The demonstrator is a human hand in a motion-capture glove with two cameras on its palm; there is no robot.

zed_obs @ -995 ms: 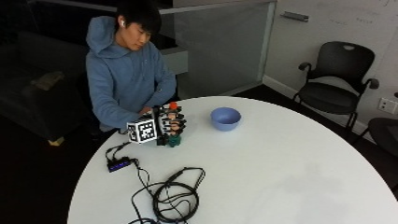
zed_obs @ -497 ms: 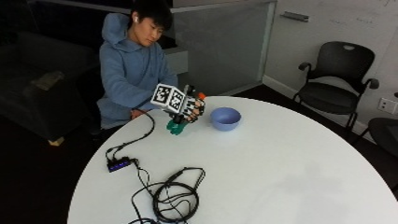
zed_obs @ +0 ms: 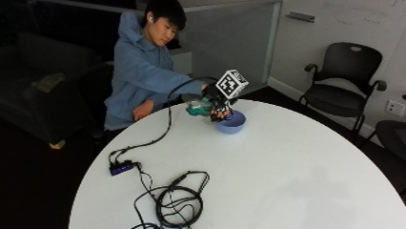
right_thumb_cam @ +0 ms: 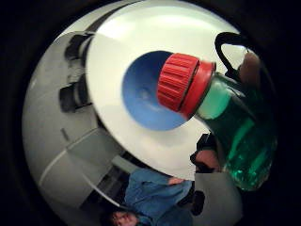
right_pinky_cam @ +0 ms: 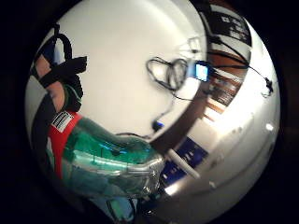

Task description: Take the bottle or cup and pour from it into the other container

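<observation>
White table (zed_obs: pixel 285 181) carries a bowl (zed_obs: pixel 231 125); the right hand's (zed_obs: pixel 216 102) grip holds a bottle (zed_obs: pixel 200 108) tilted, apparently capped, over it.

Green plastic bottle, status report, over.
Gloved right hand grips green plastic bottle, tipped over blue bowl. Red cap on. Nothing blocking.

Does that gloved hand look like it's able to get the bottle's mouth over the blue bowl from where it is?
Probably yes. The gloved hand holds the green bottle tipped, its red cap already over the blue bowl, nothing between them. The cap looks still on, though.
</observation>
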